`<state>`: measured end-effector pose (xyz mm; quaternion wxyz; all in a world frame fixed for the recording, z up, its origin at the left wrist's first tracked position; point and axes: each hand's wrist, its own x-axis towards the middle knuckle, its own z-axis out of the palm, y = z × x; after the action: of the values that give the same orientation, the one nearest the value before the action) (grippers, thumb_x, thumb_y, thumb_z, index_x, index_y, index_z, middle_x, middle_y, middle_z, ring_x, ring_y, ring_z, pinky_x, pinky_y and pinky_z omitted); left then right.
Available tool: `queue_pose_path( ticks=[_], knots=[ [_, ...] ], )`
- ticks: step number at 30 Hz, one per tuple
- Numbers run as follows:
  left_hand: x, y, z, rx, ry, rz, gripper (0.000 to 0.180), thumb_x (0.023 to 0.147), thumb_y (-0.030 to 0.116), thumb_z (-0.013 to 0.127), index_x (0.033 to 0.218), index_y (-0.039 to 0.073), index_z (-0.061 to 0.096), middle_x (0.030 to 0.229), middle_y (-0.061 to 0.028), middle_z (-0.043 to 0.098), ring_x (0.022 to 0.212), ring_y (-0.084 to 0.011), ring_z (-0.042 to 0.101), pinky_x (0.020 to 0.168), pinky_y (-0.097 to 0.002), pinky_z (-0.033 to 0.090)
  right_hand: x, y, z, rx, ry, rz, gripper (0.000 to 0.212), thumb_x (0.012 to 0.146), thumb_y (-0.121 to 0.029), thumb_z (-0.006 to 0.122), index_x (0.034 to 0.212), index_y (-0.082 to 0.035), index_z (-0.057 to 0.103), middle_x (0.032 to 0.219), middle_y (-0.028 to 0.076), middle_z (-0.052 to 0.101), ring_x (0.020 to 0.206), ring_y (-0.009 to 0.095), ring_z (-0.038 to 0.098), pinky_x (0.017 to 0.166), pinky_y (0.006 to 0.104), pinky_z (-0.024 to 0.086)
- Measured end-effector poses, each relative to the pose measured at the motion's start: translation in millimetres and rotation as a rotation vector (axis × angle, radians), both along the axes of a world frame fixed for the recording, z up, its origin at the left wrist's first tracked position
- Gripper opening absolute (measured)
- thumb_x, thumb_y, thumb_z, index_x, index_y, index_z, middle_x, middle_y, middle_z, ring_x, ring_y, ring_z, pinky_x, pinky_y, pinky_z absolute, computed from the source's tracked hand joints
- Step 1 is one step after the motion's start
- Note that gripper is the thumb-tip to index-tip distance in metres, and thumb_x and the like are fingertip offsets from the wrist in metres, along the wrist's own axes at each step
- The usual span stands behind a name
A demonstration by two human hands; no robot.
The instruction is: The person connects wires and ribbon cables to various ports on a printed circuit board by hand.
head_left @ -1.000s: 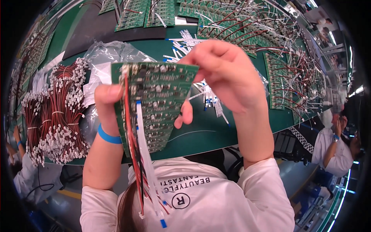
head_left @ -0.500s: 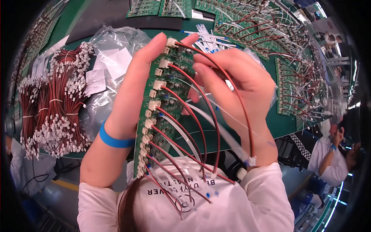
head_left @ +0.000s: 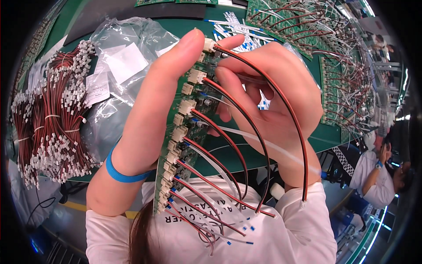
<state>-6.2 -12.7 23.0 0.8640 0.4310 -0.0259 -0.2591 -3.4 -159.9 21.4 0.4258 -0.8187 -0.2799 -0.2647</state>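
My left hand point(head_left: 165, 83) holds a long green circuit board point(head_left: 173, 119) upright and tilted, thumb along its near edge, a fingertip behind the top. A row of cream connectors lines that edge. Red-and-black wire pairs point(head_left: 247, 104) arch from several of them, hanging toward my lap. White flat cables with blue ends point(head_left: 215, 165) hang among them. Close to the board's upper part, my right hand point(head_left: 281, 92) is closed, thumb and forefinger together at the component side. A pale flat cable point(head_left: 251, 79) shows within its curled fingers; its tip is hidden.
Bundled red-and-black wires point(head_left: 55, 116) with white plugs lie at left beside a clear plastic bag point(head_left: 110, 105). Loose white flat cables point(head_left: 235, 33) lie beyond my hands. Wired boards point(head_left: 336, 83) stretch along the right. Another person point(head_left: 376, 176) sits at far right.
The board and both hands appear larger and slightly shifted to the right. My right fingers have curled in more at the board's upper part, and the pale cable within them has shifted.
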Motion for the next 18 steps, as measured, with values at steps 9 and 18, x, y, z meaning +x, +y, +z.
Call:
queue_pose_path(
  ticks=[9,18],
  knots=[
    [-1.0,0.2,6.9,0.042,0.019,0.020,0.059,0.091,0.048,0.039,0.122,0.000,0.052,0.086,-0.0041,0.063,0.067,-0.0077,0.053,0.060,-0.0202,0.042,2.4,-2.5,-2.5,0.001,-0.081,0.027,0.018,0.068,0.007,0.069,0.083,-0.002,0.065,0.069,0.001,0.056,0.048,0.006,0.042,0.042,0.0185,0.030],
    [-0.7,-2.2,8.4,0.184,0.041,0.026,0.062,0.091,0.052,0.036,0.125,0.002,0.050,0.082,-0.0023,0.062,0.065,-0.0063,0.054,0.054,-0.0197,0.043,0.6,-4.1,2.8,-0.130,-0.076,-0.002,0.019,0.069,0.006,0.070,0.086,-0.002,0.065,0.070,0.003,0.057,0.051,0.008,0.047,0.044,0.0198,0.034]
  ],
)
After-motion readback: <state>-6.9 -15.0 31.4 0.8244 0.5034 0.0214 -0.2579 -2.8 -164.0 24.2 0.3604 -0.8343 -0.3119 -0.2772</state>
